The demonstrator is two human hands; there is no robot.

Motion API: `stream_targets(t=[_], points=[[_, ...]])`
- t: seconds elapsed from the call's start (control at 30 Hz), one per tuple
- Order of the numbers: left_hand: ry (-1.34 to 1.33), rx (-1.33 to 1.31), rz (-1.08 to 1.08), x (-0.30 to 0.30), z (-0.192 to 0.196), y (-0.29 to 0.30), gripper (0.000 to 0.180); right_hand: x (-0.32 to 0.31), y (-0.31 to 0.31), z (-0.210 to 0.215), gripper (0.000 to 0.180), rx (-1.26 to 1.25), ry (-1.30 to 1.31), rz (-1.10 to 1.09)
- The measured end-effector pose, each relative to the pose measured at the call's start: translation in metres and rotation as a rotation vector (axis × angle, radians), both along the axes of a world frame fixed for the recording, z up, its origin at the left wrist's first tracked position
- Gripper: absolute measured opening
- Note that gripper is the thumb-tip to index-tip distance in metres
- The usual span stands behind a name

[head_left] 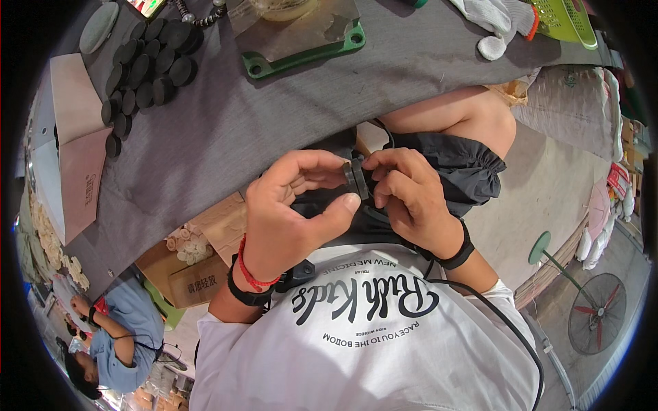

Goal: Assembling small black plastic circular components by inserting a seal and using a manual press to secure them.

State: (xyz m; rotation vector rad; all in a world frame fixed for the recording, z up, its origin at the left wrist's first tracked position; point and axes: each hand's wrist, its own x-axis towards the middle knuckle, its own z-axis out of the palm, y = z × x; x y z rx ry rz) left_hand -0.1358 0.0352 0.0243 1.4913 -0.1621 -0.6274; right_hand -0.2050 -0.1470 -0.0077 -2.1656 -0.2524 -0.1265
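In front of my lap, my left hand (291,205) grips a black disc (351,179) by its edge between thumb and fingertips. My right hand (411,198) meets it from the other side, its fingers curled and closed on a second dark piece that looks like another black disc (362,179). The two pieces stand on edge, face to face; whether they touch fully cannot be made out. A heap of similar black discs (142,72) lies on the grey cloth of the table (226,123), beyond my left hand.
A green-based device (305,64) stands at the table's middle. White glove (499,26) and green basket (572,24) lie far right; a grey oval stone (99,27) and pink open box (81,181) are left. A fan (598,314) stands right; a co-worker (127,335) sits lower left.
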Motion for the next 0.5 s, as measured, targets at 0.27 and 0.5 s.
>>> stream_targets(t=[0.27,0.5], points=[[0.009,-0.006,0.004,-0.001,-0.001,-0.001,0.034,0.004,0.009,0.009,0.03,0.11,0.055,-0.123],[0.001,-0.002,0.008,0.0,0.001,0.0,0.033,0.002,-0.002,0.003,0.026,-0.056,0.0,0.026]])
